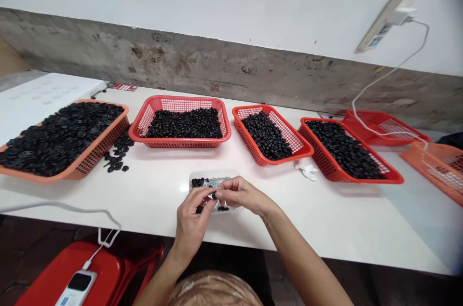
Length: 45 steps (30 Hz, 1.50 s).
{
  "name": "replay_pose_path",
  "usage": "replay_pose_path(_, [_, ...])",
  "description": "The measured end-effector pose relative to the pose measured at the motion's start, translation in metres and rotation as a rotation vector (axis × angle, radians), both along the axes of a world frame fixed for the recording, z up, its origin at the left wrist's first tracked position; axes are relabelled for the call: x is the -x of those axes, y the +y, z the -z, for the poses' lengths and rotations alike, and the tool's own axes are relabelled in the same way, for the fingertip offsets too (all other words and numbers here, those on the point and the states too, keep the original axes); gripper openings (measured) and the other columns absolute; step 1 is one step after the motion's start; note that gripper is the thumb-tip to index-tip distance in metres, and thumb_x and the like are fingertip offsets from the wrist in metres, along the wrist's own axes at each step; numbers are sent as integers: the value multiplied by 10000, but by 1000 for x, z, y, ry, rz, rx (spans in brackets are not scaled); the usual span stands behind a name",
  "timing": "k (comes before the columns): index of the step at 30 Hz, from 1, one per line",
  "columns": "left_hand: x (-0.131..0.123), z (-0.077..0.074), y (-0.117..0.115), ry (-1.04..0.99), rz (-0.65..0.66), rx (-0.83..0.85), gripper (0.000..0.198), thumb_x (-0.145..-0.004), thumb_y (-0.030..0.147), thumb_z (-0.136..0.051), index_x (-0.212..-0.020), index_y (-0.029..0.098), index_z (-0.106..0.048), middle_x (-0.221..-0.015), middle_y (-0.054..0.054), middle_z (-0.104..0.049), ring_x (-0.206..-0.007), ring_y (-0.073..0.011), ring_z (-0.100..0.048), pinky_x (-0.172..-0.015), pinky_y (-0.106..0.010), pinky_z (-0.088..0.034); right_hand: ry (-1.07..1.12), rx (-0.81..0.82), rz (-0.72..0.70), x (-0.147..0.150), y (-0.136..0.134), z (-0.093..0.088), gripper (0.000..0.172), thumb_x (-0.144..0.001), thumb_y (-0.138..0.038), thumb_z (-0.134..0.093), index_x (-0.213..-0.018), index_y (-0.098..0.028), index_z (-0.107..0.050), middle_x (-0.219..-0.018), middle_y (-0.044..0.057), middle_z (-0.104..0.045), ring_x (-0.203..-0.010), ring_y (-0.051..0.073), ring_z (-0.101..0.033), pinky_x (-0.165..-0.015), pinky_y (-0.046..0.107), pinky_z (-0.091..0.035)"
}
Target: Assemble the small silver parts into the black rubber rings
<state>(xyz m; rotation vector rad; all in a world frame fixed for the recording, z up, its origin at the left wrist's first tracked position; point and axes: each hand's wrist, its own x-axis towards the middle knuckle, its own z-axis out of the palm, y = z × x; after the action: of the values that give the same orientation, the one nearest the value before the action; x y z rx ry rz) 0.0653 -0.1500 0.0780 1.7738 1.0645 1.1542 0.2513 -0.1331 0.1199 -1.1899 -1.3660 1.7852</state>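
Lying left of the fingers: an orange plastic basket (103, 156) heaped with black ring-shaped parts (61, 139), loose parts (117, 156) just beside it, then a red mesh basket (179, 99). Centre: left hand (191, 217) and right hand (242, 195), fingertips pressed together, pinching a small black part (214, 195) above a clear plastic tray (213, 173); its long axis cannot be told. Right of the fingers: a second red mesh basket (285, 139), then a third red mesh basket (336, 173).

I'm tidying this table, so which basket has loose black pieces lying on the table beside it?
The orange basket at the far left: a small scatter of black pieces lies by its right side, unlike the others.
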Motion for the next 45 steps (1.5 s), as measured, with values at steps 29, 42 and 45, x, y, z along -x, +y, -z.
replay_pose_path(29, [11,0,6,-75,-6,391,267,-927,401,-575,-1031,185,-692,-855,-32,-712,-725,-154,-651,-707,-255,-528,-773,-444,-27,-8,5,24,184,-899,-196,-550,-939,-161,-727,-855,28,-719,-771,140,-630,-716,213,-446])
replay_pose_path(42, [-18,-25,36,253,-27,-328,207,-973,162,-455,-1022,206,-650,-841,-48,-669,-769,-184,-634,-705,-282,-474,69,-157,201,-3,17,7,433,-819,-581,-679,-855,-156,-606,-557,-72,-438,-465,65,-337,-443,197,-238])
replay_pose_path(45, [-26,-44,53,329,-76,-480,214,-966,138,-440,-986,200,-643,-808,-52,-650,-734,-193,-614,-684,-296,-448,89,-237,316,-1,28,-4,440,-815,-599,-676,-852,-167,-601,-552,-66,-442,-450,66,-321,-431,202,-228])
